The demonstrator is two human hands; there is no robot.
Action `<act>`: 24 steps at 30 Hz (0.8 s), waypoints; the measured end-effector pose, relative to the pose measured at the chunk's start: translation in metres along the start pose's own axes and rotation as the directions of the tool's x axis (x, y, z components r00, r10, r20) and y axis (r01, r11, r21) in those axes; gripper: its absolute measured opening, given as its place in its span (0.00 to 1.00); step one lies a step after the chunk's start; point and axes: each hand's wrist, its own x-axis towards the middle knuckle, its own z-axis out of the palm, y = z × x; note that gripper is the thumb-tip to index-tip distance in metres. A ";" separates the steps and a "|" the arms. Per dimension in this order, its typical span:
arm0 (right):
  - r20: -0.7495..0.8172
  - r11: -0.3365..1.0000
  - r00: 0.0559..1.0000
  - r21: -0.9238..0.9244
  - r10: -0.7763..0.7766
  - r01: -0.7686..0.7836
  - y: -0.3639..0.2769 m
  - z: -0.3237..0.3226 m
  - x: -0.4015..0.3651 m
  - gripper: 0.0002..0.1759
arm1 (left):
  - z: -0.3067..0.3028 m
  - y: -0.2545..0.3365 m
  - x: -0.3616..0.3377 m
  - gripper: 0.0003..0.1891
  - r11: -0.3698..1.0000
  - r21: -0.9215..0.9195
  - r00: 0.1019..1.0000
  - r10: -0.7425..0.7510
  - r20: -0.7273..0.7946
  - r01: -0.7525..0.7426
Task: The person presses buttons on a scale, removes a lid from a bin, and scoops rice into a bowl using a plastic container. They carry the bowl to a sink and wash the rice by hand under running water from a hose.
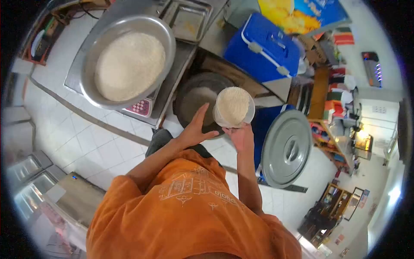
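My right hand grips a clear plastic tub filled with a pale flour-like powder. The tub is held over the right side of a dark round bin, with more pale powder visible at its bottom. Just left of the tub, my left hand is above the bin's near edge, its fingers spread and holding nothing. A large metal bowl of the same-looking powder sits farther left on a scale with a pink keypad.
The scale stands on a metal table with a metal tray at its back. Right of the bin are a grey round lid and a blue cooler box. Shelves line the right side.
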 end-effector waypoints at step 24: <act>0.038 0.519 0.879 -0.795 -0.476 0.315 -0.143 0.345 0.056 0.44 | -0.144 0.032 0.055 0.48 0.591 -0.743 0.940 0.079 -0.333 -0.313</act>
